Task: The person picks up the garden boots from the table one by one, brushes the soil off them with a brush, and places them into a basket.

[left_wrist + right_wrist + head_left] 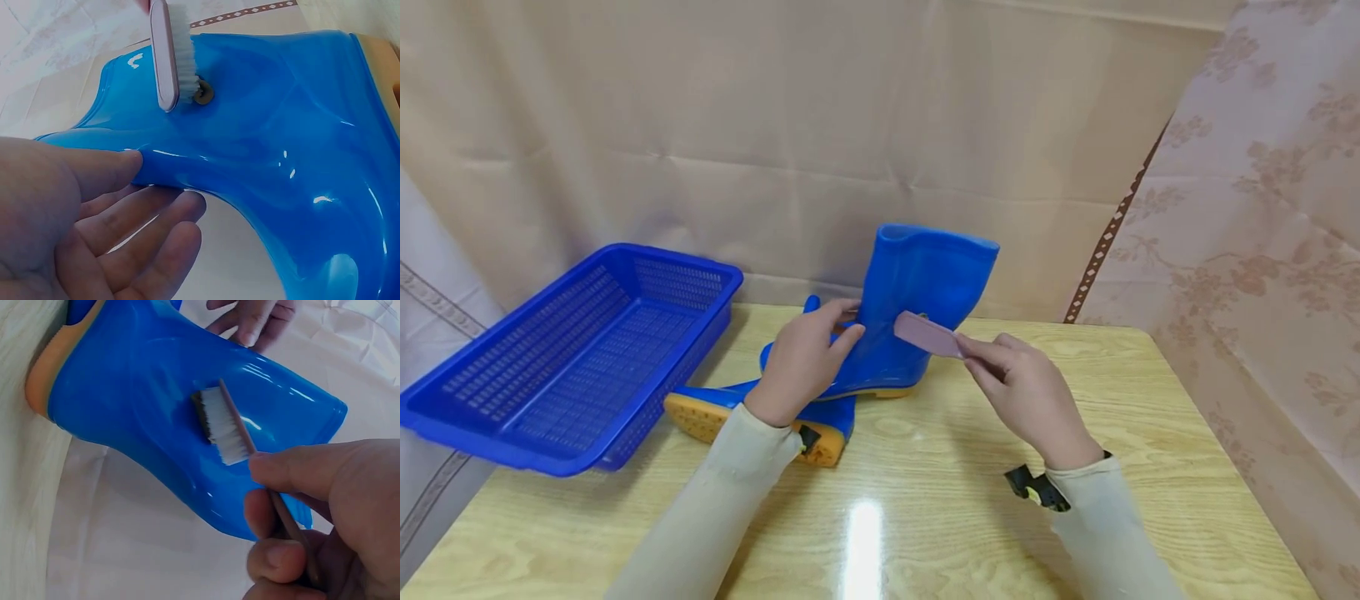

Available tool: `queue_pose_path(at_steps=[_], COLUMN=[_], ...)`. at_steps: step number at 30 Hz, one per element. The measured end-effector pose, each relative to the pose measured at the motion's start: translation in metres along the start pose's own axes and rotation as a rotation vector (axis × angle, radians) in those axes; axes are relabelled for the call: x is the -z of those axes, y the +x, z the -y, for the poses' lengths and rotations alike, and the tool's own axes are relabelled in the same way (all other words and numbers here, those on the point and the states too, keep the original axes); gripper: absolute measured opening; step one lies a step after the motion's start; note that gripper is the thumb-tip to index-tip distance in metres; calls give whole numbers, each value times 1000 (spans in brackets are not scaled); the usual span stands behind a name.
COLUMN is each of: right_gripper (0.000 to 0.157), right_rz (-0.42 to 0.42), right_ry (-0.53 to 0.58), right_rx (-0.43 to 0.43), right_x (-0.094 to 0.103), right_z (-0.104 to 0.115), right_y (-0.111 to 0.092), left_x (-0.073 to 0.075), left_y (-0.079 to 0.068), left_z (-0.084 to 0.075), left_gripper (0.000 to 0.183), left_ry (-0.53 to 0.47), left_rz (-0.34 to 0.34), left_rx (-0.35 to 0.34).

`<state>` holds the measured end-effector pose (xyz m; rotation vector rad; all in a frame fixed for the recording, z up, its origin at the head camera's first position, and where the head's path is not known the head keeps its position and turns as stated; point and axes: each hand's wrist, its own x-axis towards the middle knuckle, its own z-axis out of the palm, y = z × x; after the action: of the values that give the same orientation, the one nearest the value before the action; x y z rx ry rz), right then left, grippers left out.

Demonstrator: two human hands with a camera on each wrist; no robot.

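An upright blue rain boot [925,275] with a yellow sole stands on the table, toe pointing left. My left hand [805,354] holds its shaft from the front, thumb [119,169] on one side and fingers curled behind. With my right hand [1026,392] I grip the handle of a pinkish brush [925,335]. The white bristles [224,425] face the shaft, beside a brownish mark [204,92] on the boot. A second blue boot [700,417] lies on its side under my left forearm, yellow sole towards me, partly hidden by that arm and the upright boot.
A blue perforated plastic basket [617,433] sits at the table's left, close to the lying boot. Behind the wood-grain table [1112,400] hangs a beige cloth [775,125]; a floral curtain [1262,250] borders the right side.
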<state>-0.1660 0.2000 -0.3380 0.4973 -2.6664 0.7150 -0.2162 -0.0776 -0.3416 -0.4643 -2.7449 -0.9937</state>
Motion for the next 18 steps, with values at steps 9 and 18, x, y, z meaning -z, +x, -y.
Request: queue_pose_path(at_steps=[9,18], right_gripper=[33,32], right_rz=[75,56], right_ry=[-17,-33], right_rx=[-34,-4], right_x=[13,13], right_z=[2,3], right_y=[-6,-6], left_x=[-2,0], left_y=[2,1], left_z=[-1,-1], left_gripper=[44,46], left_ry=[-26,-21], left_rz=[11,23], left_rx=[19,46])
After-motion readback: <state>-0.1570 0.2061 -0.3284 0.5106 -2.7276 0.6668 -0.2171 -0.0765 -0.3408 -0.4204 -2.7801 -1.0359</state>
